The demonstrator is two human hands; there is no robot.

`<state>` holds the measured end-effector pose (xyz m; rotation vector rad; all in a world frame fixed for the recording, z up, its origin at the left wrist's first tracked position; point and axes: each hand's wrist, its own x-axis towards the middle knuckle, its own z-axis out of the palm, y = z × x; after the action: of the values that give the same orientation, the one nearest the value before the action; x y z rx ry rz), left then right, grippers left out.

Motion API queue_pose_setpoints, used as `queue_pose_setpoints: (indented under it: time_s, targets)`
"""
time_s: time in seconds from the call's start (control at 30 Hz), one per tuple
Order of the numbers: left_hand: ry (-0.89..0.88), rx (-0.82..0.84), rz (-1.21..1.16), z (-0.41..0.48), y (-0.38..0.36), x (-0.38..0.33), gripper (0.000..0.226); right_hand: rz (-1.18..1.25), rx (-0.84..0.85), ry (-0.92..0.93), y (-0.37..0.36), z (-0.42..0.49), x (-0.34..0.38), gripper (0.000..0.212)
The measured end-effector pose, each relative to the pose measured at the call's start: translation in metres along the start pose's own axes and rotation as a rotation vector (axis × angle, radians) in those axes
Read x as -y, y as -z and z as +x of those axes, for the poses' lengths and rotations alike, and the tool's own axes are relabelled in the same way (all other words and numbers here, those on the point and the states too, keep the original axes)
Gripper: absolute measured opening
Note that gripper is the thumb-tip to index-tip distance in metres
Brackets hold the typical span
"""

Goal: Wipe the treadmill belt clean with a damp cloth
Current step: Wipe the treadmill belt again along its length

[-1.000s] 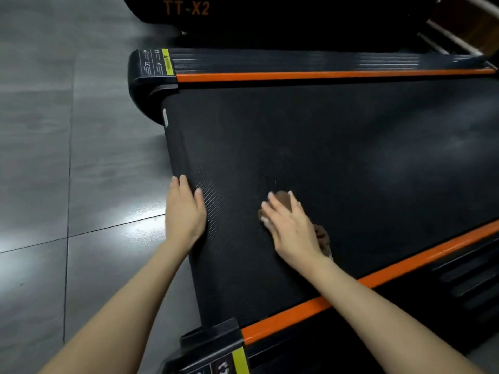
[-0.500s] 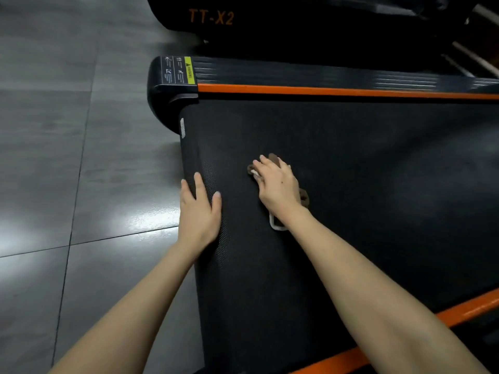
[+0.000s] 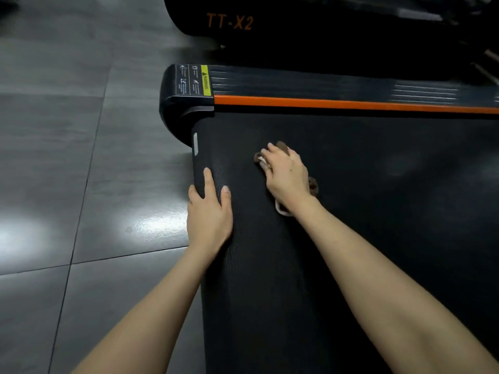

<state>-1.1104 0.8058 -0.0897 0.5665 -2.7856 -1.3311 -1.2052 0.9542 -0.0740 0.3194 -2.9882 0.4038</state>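
A: Where is the cloth (image 3: pixel 313 185)?

B: It is on the belt (image 3: pixel 378 225), under the right hand (image 3: pixel 287 179). It is near the far left corner of the belt, not far from the orange strip (image 3: pixel 351 103).

A: Can you see much of it?

B: Only bits. A brown bit pokes out past the fingertips. Another brown bit shows beside the wrist, and there is a white bit just under the wrist.

A: What are the fingers of that hand doing?

B: They are bent down over the cloth and hold it against the belt. The back of the hand faces up.

A: And the arm?

B: It reaches out long from the bottom right, slanting across the belt.

A: What about the left hand (image 3: pixel 209 211)?

B: It lies flat on the rounded end of the belt. Its fingers are straight and a little apart. The thumb points forward on the belt. The outer fingers hang over the edge by the floor (image 3: pixel 67 157). It holds nothing.

A: Do the two hands touch?

B: No. They are near each other with bare belt between them.

A: What else is there?

B: A yellow label (image 3: pixel 204 80) on the corner, and a black machine (image 3: pixel 297 44) behind that says TT-X2.
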Motion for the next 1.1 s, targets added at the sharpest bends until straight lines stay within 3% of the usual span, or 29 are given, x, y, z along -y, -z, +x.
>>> queue_pose_setpoints:
  time_s: [0.07, 0.17, 0.23, 0.47, 0.53, 0.63, 0.7, 0.87, 1.1]
  targets:
    - [0.003, -0.001, -0.007, -0.001, 0.0, 0.0, 0.058, 0.016, -0.028, 0.088, 0.004, -0.02, 0.011, 0.036]
    - [0.008, -0.007, 0.007, 0.0, 0.0, 0.001, 0.058, 0.014, 0.003, 0.433, 0.006, -0.066, 0.017, 0.039]
    - [0.009, -0.005, 0.012, 0.0, 0.0, 0.0, 0.058, 0.0, 0.016, 0.508, 0.006, -0.04, 0.004, 0.037]
    - [-0.007, 0.005, 0.024, 0.001, 0.0, 0.001, 0.058, -0.071, -0.052, -0.003, -0.012, 0.089, 0.015, 0.033]
    - [-0.011, 0.012, 0.017, 0.001, 0.0, 0.001, 0.058, -0.065, -0.065, 0.018, -0.012, 0.082, 0.029, 0.034]
    - [-0.012, 0.007, 0.013, 0.001, 0.001, 0.002, 0.057, -0.123, -0.024, 0.366, -0.015, 0.043, 0.034, 0.04]
    - [-0.007, 0.012, 0.009, 0.0, 0.001, 0.003, 0.057, -0.171, 0.012, 0.477, -0.006, 0.044, 0.023, 0.044]
    - [-0.015, 0.015, -0.009, 0.001, 0.0, 0.003, 0.058, -0.094, -0.141, 0.045, 0.01, 0.067, -0.001, 0.052]
    - [-0.004, 0.002, 0.009, 0.002, 0.0, 0.002, 0.057, -0.001, -0.133, 0.026, -0.015, 0.101, 0.019, 0.032]
